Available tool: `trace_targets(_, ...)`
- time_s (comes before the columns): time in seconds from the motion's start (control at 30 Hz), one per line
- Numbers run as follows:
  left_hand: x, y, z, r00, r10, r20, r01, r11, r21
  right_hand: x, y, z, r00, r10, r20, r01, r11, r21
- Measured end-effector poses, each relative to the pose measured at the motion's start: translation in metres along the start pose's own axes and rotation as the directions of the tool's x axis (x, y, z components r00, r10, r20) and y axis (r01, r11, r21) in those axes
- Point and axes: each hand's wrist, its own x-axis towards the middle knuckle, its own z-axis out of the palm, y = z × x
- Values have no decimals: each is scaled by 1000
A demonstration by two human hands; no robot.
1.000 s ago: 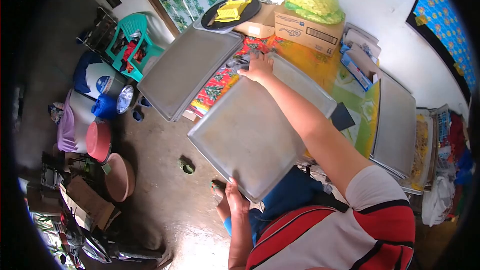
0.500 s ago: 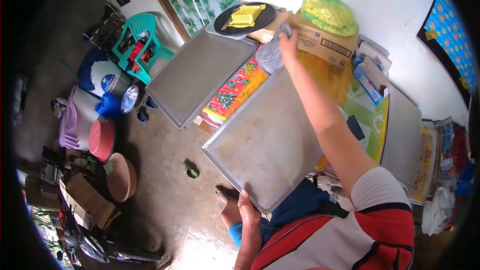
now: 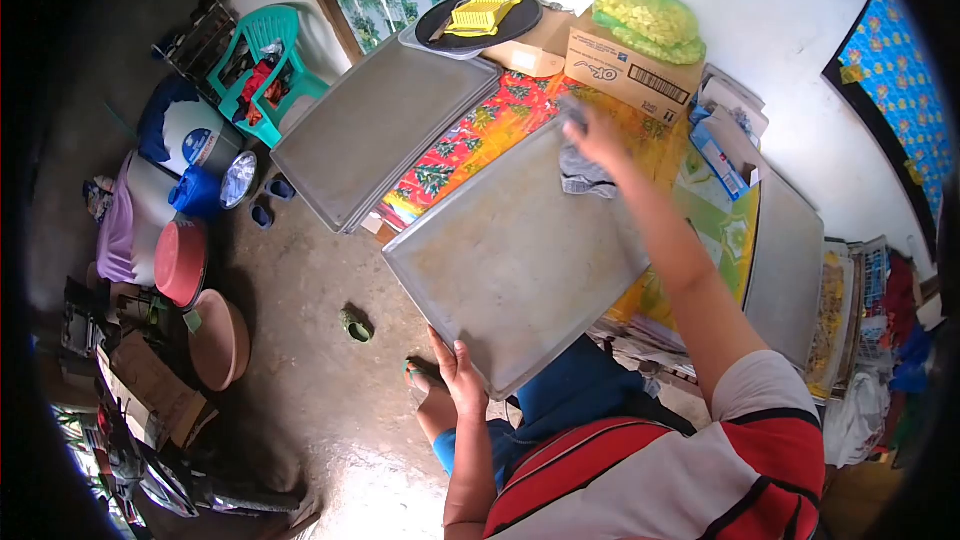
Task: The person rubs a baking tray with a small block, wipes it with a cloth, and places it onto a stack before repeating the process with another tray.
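A large flat metal baking tray (image 3: pixel 500 270) lies tilted across the near side of the table, one corner toward my body. My left hand (image 3: pixel 462 380) grips its near-left edge, thumb up by the rim. Over the tray's far part, my right hand (image 3: pixel 600 140), a little blurred, is closed on a grey cloth (image 3: pixel 585 178). The cloth hangs down onto the tray surface. To the left, more metal trays (image 3: pixel 385 130) lie stacked on the table.
A cardboard box (image 3: pixel 625 70) carries a yellow-green bag (image 3: pixel 650 20). Beside it, a black round tray (image 3: pixel 470 25) holds a yellow rack. The patterned tablecloth (image 3: pixel 455 155) shows between trays. Another metal sheet (image 3: pixel 785 270) stands right. Basins (image 3: pixel 220 340) and a green chair (image 3: pixel 265 80) are left.
My right hand has brought the cloth from beyond the tray's far corner back onto its surface. My left hand has shifted a little along the near edge. The view has turned slightly.
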Motion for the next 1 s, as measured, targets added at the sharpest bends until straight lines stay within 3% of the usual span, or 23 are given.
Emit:
trace_targets(0.1, -1, 18, 1, 996, -74, 50, 77, 995, -69, -26, -21, 21, 990, 134, -44, -140, 967, -213)
trace_targets(0.13, -3, 17, 1, 996, -80, 40, 82, 996, -46, -26, -31, 19, 992, 123, -27, -126, 971, -201)
trace_targets(0.23, 1, 17, -2, 995, -83, 46, 84, 996, -26, -36, -66, 34, 998, -24, 57, 35, 979, -200)
trace_targets(0.33, 1, 23, -3, 990, -100, 96, 105, 993, -53, -81, -140, 51, 974, -226, 23, 226, 963, -148)
trace_targets(0.43, 2, 30, -6, 989, -103, 108, 104, 995, -10, -129, -205, 75, 912, -402, 80, 401, 916, 30)
trace_targets(0.57, 2, 34, -5, 990, -77, 122, 84, 995, -55, -181, -267, 94, 784, -613, 96, 488, 705, 514)
trace_targets(0.63, 6, 20, -6, 991, -31, 133, 49, 990, -134, -195, -297, 94, 743, -654, 142, 419, 620, 663)
trace_targets(0.67, 7, 16, -8, 991, -10, 132, 30, 988, -150, -204, -310, 84, 710, -601, 368, 217, 683, 697)
trace_targets(0.7, 10, 4, -10, 989, -77, 126, 99, 979, -177, -215, -319, 104, 693, -634, 344, 192, 622, 759)
trace_targets(0.77, 19, -35, -23, 969, -219, 116, 240, 945, -222, -229, -341, 82, 542, -681, 493, -152, 498, 854)
trace_targets(0.8, 18, -46, -16, 1000, -26, -14, 24, 993, -115, -230, -343, 78, 596, -677, 432, -106, 467, 878)
trace_targets(0.87, 10, -13, -6, 986, -159, -41, 155, 985, -76, -228, -336, 70, 684, -662, 307, -6, 415, 910)
trace_targets(0.9, 7, -1, -3, 973, -226, -55, 223, 973, -60, -218, -327, 36, 724, -595, 349, -66, 444, 894)
trace_targets(0.97, 10, -12, -4, 995, -94, -22, 90, 986, -140, -185, -298, 15, 825, -563, 41, 195, 352, 915)
trace_targets(1.0, 7, -3, 3, 997, -68, -38, 61, 985, -161, -166, -279, -3, 877, -473, 83, 198, 514, 835)
